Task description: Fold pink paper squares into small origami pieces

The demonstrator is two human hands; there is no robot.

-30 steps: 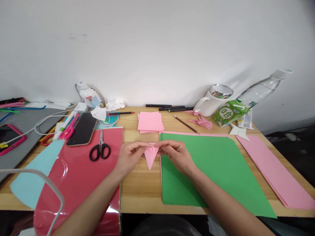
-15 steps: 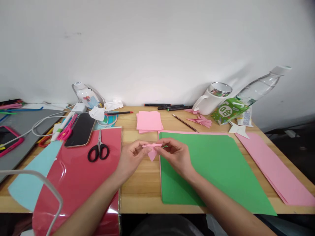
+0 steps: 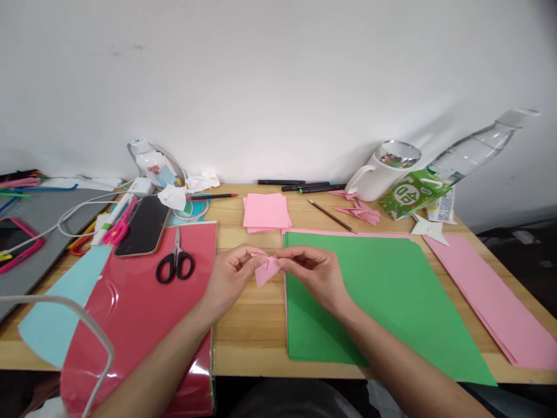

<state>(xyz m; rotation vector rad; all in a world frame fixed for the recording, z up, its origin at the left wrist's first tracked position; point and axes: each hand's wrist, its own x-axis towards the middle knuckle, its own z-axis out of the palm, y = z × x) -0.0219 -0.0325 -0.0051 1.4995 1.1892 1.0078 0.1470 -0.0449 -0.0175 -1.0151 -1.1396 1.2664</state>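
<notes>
My left hand (image 3: pixel 230 276) and my right hand (image 3: pixel 314 273) meet over the middle of the wooden table (image 3: pixel 250 325), both pinched on a small folded pink paper piece (image 3: pixel 265 269). The piece is held just above the tabletop, with a short flap pointing down and left. Its upper part is hidden by my fingertips. A stack of pink square sheets (image 3: pixel 266 212) lies just beyond my hands. A large green sheet (image 3: pixel 383 296) lies under my right wrist.
Black scissors (image 3: pixel 175 265) rest on a red sheet (image 3: pixel 139 313) at the left, near a phone (image 3: pixel 143 226), cables and markers. At the back right stand a white mug (image 3: pixel 383 171), a green carton (image 3: pixel 413 194), a water bottle (image 3: pixel 474 152) and folded pink pieces (image 3: pixel 359 212). Pink sheets (image 3: pixel 487 296) lie far right.
The long downward point of the pink piece has been folded up; it now shows as a shorter flap. Both hands stay pinched on it at about the same spot.
</notes>
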